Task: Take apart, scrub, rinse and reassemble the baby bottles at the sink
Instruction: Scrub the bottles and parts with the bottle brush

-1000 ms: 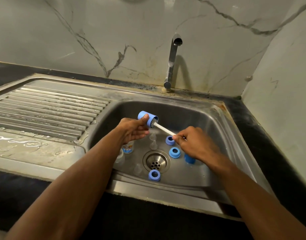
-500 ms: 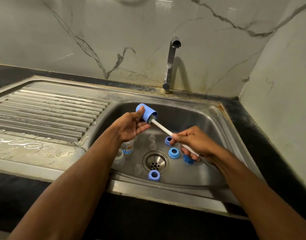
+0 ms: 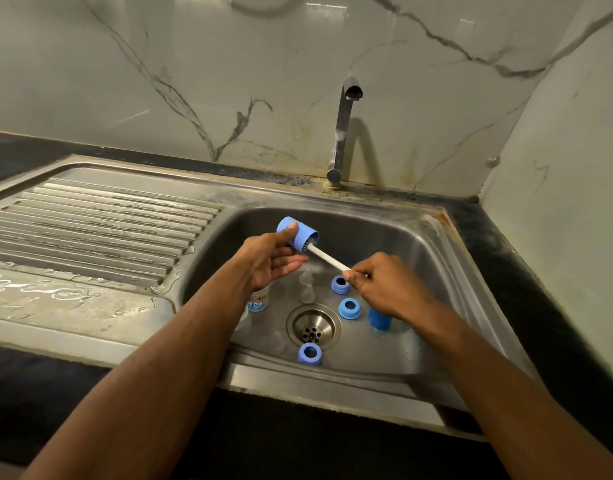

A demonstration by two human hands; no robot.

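My left hand (image 3: pixel 268 259) holds a blue bottle cap (image 3: pixel 299 234) over the sink basin, thumb on its closed end. My right hand (image 3: pixel 384 284) pinches the white handle of a bottle brush (image 3: pixel 327 258), whose bristle head sits inside the cap's open mouth. On the basin floor lie three blue screw rings (image 3: pixel 340 285) (image 3: pixel 349 309) (image 3: pixel 309 354), another blue cap (image 3: pixel 379 319) partly under my right wrist, clear teats (image 3: pixel 306 287), and a clear bottle (image 3: pixel 258 301) mostly hidden beneath my left hand.
The steel sink (image 3: pixel 436 258) has a round drain (image 3: pixel 313 327) in its middle. A chrome tap (image 3: pixel 344 129) stands behind it, no water running. A ribbed, wet draining board (image 3: pixel 90 230) lies to the left. Marble wall behind and on the right; dark counter edge in front.
My left hand has lifted and turned the cap a little, thumb now on its end. My right hand has shifted its grip along the brush handle, brush head still inside the cap.
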